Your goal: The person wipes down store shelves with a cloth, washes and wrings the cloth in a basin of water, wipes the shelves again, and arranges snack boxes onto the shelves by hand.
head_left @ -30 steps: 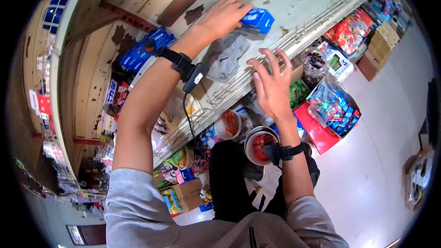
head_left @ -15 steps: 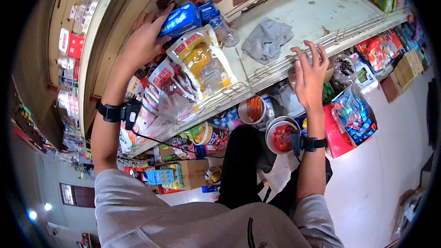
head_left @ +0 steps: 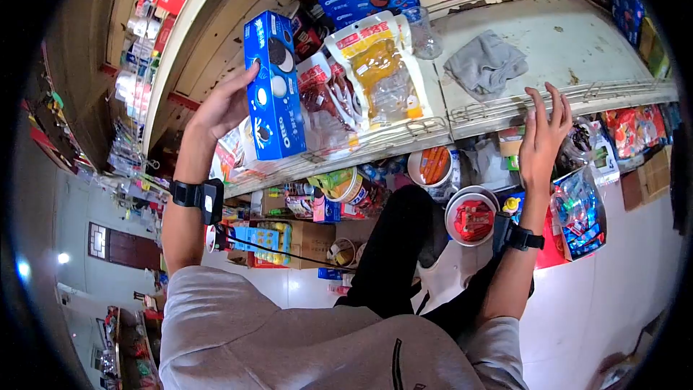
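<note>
A blue Oreo cookie box (head_left: pixel 274 90) is gripped by my left hand (head_left: pixel 222 105), held upright over the shelf's left part. My fingers behind the box are partly hidden. Beside it lie white-edged snack pouches, one with yellow contents (head_left: pixel 379 65) and one with dark red contents (head_left: pixel 321 94). Another blue Oreo box (head_left: pixel 368 1) lies at the back of the shelf. My right hand (head_left: pixel 545 130) hovers by the shelf's wire front rail with its fingers spread, holding nothing. A crumpled grey cloth (head_left: pixel 487 65) lies on the shelf to its left.
Below the shelf stand a bucket of red packets (head_left: pixel 473 220), a tub of orange packets (head_left: pixel 433 166) and a box of blue-wrapped sweets (head_left: pixel 581 224). A clear plastic container (head_left: pixel 422 32) sits near the back. Hanging goods line the left-hand rack (head_left: pixel 133 87).
My left hand has drawn a blue Oreo box from the back of the shelf toward me and raised it. The view has shifted; my right hand stays spread near the rail.
</note>
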{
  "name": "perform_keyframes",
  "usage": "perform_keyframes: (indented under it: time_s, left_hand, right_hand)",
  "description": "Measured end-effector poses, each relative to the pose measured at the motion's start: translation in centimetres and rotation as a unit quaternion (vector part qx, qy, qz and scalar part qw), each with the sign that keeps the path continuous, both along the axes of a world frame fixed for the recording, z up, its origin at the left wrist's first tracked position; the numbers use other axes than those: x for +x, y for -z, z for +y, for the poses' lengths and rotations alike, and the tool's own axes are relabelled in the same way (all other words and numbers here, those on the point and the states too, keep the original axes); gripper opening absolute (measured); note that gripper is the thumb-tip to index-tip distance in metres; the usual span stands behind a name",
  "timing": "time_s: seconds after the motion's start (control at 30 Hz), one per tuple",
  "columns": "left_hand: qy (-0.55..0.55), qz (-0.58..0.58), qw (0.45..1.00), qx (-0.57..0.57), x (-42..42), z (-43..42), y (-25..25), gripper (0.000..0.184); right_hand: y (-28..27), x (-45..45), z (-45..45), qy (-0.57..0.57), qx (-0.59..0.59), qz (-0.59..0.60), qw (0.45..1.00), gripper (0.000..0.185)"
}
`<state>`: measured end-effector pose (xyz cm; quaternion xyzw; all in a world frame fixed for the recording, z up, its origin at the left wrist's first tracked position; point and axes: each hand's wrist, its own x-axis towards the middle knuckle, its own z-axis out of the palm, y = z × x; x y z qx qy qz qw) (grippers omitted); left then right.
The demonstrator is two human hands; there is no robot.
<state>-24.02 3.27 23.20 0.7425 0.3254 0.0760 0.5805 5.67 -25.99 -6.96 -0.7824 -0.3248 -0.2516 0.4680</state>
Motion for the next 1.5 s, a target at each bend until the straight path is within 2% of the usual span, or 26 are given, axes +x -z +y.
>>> perform_keyframes:
  time_s: [0.07,0.2,0.27,0.4,0.47,0.53,0.63,0.67,0.73,0.8,0.83,0.87,0.93,1.0,1.07,1.1,1.13,1.23,1.33,1.37,1.5]
  left_hand:
    - [-0.013,-0.071,0.996,-0.052,-1.5,-0.7,1.0,0.047]
    - [-0.028,-0.099,0.993,-0.06,-3.9,-1.1,2.0,0.047]
    - [-0.063,-0.032,0.997,-0.027,-5.6,-1.1,1.7,0.053]
    - [-0.126,0.014,0.972,0.198,-11.7,-1.6,2.6,0.057]
    - [-0.135,0.057,0.954,0.263,-15.7,-2.3,3.1,0.059]
    - [-0.184,0.119,0.95,0.223,-21.1,-2.9,4.0,0.06]
    - [-0.151,0.331,0.917,0.162,-29.5,-2.7,6.6,0.068]
    - [-0.164,0.325,0.921,0.139,-34.3,-1.8,9.0,0.069]
    - [-0.226,0.373,0.897,0.081,-38.6,-2.4,10.8,0.071]
    - [-0.368,0.408,0.827,0.12,-42.7,-2.4,12.3,0.065]
    - [-0.414,0.411,0.798,0.153,-44.4,-2.1,12.9,0.055]
    - [-0.42,0.409,0.796,0.15,-47.6,-1.0,14.2,0.055]
    - [-0.365,0.283,0.861,0.212,-54.9,1.8,16.5,0.052]
    - [-0.39,0.23,0.844,0.288,-56.2,3.3,18.4,0.062]
    - [-0.315,0.421,0.706,0.475,-58.3,6.2,20.6,0.07]
    - [-0.32,0.407,0.718,0.465,-55.1,5.7,20.4,0.072]
    - [-0.32,0.457,0.693,0.456,-55.4,7.0,21.4,0.066]
    - [-0.3,0.452,0.68,0.494,-55.1,9.6,24.1,0.056]
    - [-0.289,0.418,0.707,0.493,-55.4,11.5,26.0,0.056]
    - [-0.293,0.45,0.717,0.444,-55.4,11.7,26.3,0.055]
    - [-0.285,0.439,0.727,0.445,-57.4,13.3,28.5,0.052]
  right_hand:
    - [0.1,0.0,0.1,0.008,0.001,-0.011,1.0,0.032]
    - [0.3,0.1,0.1,0.004,0.001,-0.026,1.0,0.032]
    - [0.7,0.4,0.2,-0.002,-0.018,-0.028,0.999,0.033]
    - [1.2,0.7,0.2,-0.006,-0.009,-0.058,0.998,0.033]
    - [1.9,1.5,0.5,0.001,-0.012,-0.101,0.995,0.035]
    - [2.5,2.0,0.7,-0.017,0.002,-0.107,0.994,0.035]
    - [3.0,2.6,1.0,-0.02,-0.005,-0.133,0.991,0.037]
    - [2.9,2.6,1.2,-0.022,0.002,-0.135,0.991,0.038]
    - [3.0,2.5,1.4,-0.015,0.011,-0.151,0.988,0.038]
    - [2.4,2.1,1.4,-0.038,0.012,-0.13,0.991,0.038]
    - [2.3,2.3,1.4,-0.05,0.006,-0.123,0.991,0.038]
    - [2.3,2.0,1.6,-0.023,-0.002,-0.142,0.99,0.038]
    - [2.9,3.0,1.4,-0.037,-0.012,-0.134,0.99,0.038]
    - [3.1,3.0,1.7,-0.033,-0.001,-0.157,0.987,0.037]
    - [3.5,3.6,1.4,-0.012,-0.045,-0.171,0.984,0.037]
    - [3.5,3.7,1.5,-0.025,-0.033,-0.178,0.983,0.038]
    - [3.4,3.5,1.6,-0.036,-0.021,-0.182,0.982,0.038]
    - [3.8,4.5,1.4,-0.036,-0.038,-0.218,0.975,0.04]
    - [3.9,4.5,1.5,-0.02,-0.047,-0.212,0.976,0.041]
    - [3.7,4.2,1.6,-0.015,-0.043,-0.204,0.978,0.041]
    - [3.8,3.5,2.2,-0.013,-0.023,-0.185,0.982,0.042]
